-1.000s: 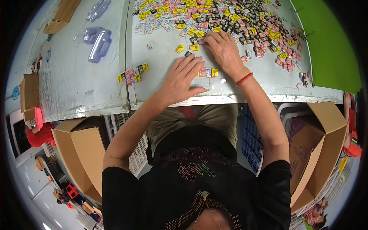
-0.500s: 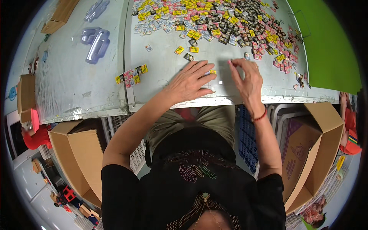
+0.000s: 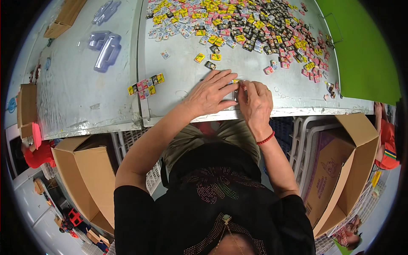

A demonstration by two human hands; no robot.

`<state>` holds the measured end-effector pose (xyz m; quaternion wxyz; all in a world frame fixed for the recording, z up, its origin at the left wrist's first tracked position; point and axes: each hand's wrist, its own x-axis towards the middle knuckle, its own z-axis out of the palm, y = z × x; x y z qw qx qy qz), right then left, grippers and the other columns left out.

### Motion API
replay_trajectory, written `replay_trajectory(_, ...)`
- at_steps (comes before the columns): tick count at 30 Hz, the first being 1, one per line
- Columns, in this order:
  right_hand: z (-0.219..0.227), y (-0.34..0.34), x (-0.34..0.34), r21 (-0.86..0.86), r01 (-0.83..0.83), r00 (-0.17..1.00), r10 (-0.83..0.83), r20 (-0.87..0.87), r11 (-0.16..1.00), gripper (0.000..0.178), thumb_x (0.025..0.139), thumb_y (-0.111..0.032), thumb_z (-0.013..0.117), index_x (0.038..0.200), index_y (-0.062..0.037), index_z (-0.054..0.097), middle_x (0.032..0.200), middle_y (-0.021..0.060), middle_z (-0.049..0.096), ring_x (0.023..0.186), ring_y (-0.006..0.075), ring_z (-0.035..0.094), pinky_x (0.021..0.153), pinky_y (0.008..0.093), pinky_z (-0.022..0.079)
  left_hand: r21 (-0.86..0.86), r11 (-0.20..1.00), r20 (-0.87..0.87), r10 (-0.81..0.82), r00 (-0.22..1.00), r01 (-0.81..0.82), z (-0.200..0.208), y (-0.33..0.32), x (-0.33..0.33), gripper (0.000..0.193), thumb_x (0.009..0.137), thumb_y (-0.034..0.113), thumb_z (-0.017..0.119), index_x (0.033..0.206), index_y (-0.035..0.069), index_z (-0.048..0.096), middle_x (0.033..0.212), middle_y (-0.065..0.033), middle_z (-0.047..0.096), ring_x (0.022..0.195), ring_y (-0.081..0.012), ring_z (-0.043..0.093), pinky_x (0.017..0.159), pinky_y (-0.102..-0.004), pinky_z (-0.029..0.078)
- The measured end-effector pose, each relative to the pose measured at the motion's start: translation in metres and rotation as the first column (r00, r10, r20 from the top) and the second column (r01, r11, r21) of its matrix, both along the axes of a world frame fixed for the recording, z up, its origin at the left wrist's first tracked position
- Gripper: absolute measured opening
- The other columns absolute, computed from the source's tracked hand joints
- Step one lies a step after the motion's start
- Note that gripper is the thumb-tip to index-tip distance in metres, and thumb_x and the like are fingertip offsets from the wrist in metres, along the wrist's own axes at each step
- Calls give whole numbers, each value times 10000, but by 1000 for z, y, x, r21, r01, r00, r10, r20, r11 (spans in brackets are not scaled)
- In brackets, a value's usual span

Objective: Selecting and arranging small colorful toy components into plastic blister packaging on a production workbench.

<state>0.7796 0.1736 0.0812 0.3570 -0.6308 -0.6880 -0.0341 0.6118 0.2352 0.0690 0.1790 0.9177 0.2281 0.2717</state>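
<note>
My left hand (image 3: 211, 92) lies palm down near the table's front edge, its fingers stretched toward the right. Under and beside those fingers a small yellow packet (image 3: 235, 81) partly shows; whatever else lies there is hidden by the hand. My right hand (image 3: 257, 102) meets the left fingertips, thumb and fingers pinched together. A bit of pink shows at its tips, apparently a small packet mostly covered by the fingers. Just above the hands lie a loose black packet (image 3: 210, 65) and yellow packets (image 3: 199, 58). A pink packet (image 3: 268, 70) lies beyond my right hand.
A large heap of small coloured packets (image 3: 238, 25) covers the far table. Left lie a joined group of packets (image 3: 146, 86) and clear plastic trays (image 3: 107, 51). A green panel (image 3: 365, 51) borders the right. Open cardboard boxes (image 3: 85, 174) flank my body below the table.
My right hand has moved left and toward me, up against the left fingertips. The pink packet beyond it has come into view. My left hand has hardly moved.
</note>
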Motion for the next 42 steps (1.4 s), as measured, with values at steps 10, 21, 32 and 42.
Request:
replay_trajectory(10,-11,-9,-4,1,75,997,-75,27,997,264,800,-69,707,1063,-90,684,963,73,640,838,254,610,764,355,474,7,1000,5,-3,1000,3,-1,0,0,498,753,266,764,1149,15,595,1317,-170,522,1241,-352,476,1012,-453,389)
replay_trajectory(21,-15,-22,-8,-82,86,996,-85,18,993,374,836,-41,656,1207,-66,617,1086,104,602,1040,280,539,922,408,388,-6,1000,-43,-16,999,16,1,0,-2,592,733,324,778,1207,31,579,1345,-143,512,1268,-339,456,1032,-462,372)
replay_trajectory(32,-13,-23,-4,-83,18,999,-14,50,996,395,822,-40,665,1212,-49,599,1155,91,573,1126,290,509,993,487,344,-8,999,-63,-36,997,35,2,1,-2,661,705,329,799,1240,29,552,1371,-134,495,1279,-349,443,1041,-472,372)
replay_trajectory(42,-6,-18,10,-96,-143,977,125,-174,985,277,835,-40,644,1106,11,626,1131,127,600,1096,317,532,953,420,397,14,999,-92,-43,995,45,6,1,-2,648,729,383,766,1213,5,562,1340,-148,505,1258,-342,446,1038,-455,361)
